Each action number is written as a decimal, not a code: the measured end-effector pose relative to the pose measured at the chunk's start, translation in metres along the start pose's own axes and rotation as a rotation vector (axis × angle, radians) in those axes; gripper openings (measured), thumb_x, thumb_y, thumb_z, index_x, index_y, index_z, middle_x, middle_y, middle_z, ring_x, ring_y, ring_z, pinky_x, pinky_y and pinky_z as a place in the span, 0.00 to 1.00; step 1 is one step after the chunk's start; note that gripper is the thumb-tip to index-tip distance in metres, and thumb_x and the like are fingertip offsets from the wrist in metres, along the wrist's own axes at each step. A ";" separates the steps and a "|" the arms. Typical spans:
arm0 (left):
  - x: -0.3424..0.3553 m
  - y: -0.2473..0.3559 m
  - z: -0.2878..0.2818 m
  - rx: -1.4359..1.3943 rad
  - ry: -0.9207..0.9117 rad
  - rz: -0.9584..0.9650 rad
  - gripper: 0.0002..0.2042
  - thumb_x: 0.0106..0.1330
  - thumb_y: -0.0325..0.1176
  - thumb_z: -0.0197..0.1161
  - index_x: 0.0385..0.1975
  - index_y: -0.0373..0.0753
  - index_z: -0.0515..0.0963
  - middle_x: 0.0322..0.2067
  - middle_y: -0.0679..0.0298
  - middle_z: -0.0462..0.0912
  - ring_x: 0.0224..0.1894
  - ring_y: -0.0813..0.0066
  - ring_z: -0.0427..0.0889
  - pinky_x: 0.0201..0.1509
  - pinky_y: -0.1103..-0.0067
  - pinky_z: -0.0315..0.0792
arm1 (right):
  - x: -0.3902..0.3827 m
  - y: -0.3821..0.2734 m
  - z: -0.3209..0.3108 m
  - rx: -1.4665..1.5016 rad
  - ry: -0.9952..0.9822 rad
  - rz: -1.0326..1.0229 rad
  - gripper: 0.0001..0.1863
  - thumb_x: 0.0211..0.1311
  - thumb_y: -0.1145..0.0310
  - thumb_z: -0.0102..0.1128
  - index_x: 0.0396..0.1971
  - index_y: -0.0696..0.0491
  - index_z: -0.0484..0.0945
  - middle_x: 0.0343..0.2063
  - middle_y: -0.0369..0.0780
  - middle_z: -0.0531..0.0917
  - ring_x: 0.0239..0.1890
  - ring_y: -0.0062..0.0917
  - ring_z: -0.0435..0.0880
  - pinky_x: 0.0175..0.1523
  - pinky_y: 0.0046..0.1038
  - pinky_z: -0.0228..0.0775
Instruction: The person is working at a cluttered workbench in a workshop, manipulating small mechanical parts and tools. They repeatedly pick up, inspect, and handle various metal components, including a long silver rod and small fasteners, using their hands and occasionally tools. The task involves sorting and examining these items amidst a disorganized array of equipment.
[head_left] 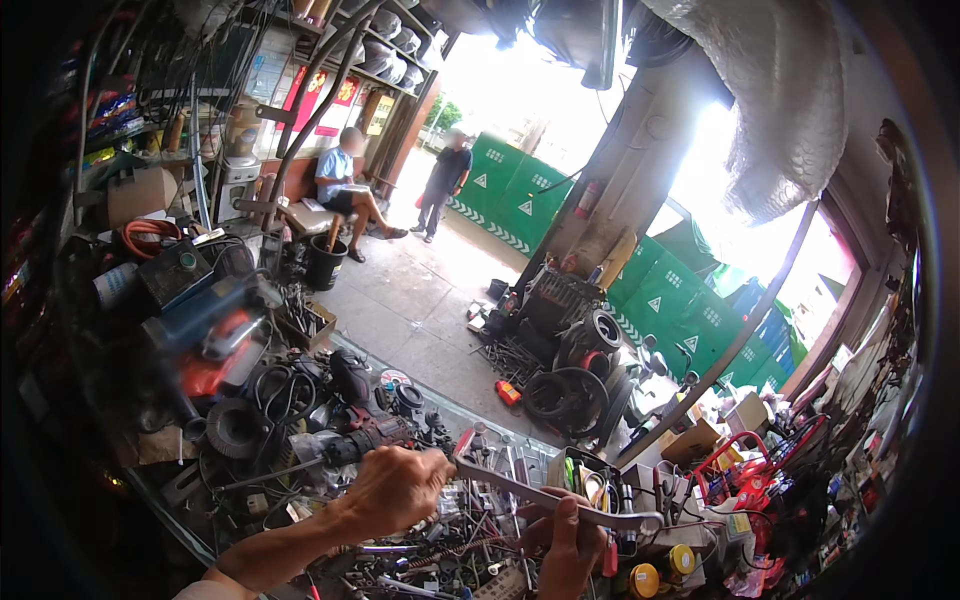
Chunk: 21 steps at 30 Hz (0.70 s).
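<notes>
Your workbench (452,402) carries a dense heap of metal tools and parts (440,560) before you. On your left lie a power tool (375,436) and a ribbed round part (238,428); on your right, two yellow-capped containers (644,580).

seated person (338,175) in light-blue top | black bucket (326,268) | green barriers (505,187) outside | black wheels (586,402) near pillar (632,145)

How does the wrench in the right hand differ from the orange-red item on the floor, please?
The wrench is long and slim; the orange-red item looks short and chunky. The wrench is silvery, the item bright orange-red. The right hand holds the wrench raised, while the item lies on the floor.
</notes>
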<state>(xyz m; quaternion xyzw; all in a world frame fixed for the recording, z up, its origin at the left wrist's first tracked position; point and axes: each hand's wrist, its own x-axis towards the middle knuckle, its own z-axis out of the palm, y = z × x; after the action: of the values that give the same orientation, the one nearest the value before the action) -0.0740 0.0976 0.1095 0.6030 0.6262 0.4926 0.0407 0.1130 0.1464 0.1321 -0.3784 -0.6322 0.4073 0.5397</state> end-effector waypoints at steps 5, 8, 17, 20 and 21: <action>0.003 0.014 -0.011 -0.468 0.308 -0.058 0.06 0.62 0.27 0.57 0.32 0.29 0.77 0.19 0.60 0.78 0.20 0.82 0.72 0.22 0.81 0.65 | -0.014 -0.009 0.013 0.437 -0.087 0.179 0.26 0.66 0.52 0.42 0.27 0.61 0.76 0.09 0.39 0.75 0.08 0.20 0.68 0.13 0.18 0.55; 0.001 0.015 -0.013 -0.838 0.321 -0.215 0.07 0.62 0.30 0.59 0.32 0.31 0.79 0.18 0.70 0.75 0.21 0.89 0.67 0.22 0.87 0.60 | -0.017 -0.014 0.023 0.687 -0.079 0.318 0.27 0.67 0.52 0.40 0.28 0.62 0.76 0.10 0.41 0.75 0.08 0.22 0.68 0.13 0.18 0.56; -0.001 0.008 -0.026 -0.826 -0.667 0.241 0.09 0.61 0.31 0.60 0.37 0.34 0.80 0.16 0.67 0.77 0.17 0.88 0.68 0.18 0.85 0.60 | 0.022 0.036 0.004 1.178 -0.328 0.743 0.08 0.57 0.68 0.54 0.27 0.58 0.72 0.11 0.35 0.71 0.08 0.17 0.66 0.12 0.19 0.56; -0.005 0.011 -0.028 -0.569 -0.827 0.277 0.08 0.61 0.31 0.59 0.33 0.32 0.78 0.22 0.55 0.80 0.20 0.69 0.79 0.26 0.79 0.70 | 0.029 0.027 -0.006 0.632 -0.300 0.596 0.12 0.59 0.64 0.51 0.25 0.58 0.73 0.11 0.35 0.71 0.07 0.16 0.65 0.11 0.18 0.54; -0.006 0.012 -0.028 -0.510 -0.822 0.262 0.09 0.62 0.34 0.58 0.30 0.33 0.78 0.20 0.55 0.79 0.19 0.68 0.78 0.25 0.77 0.69 | 0.030 0.024 -0.009 0.435 -0.274 0.515 0.13 0.59 0.62 0.50 0.25 0.58 0.72 0.10 0.35 0.71 0.07 0.16 0.64 0.11 0.17 0.53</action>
<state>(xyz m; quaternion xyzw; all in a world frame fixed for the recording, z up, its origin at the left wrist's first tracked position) -0.0815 0.0742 0.1285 0.7916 0.3372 0.3525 0.3680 0.1192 0.1841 0.1217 -0.3437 -0.4811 0.7018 0.3975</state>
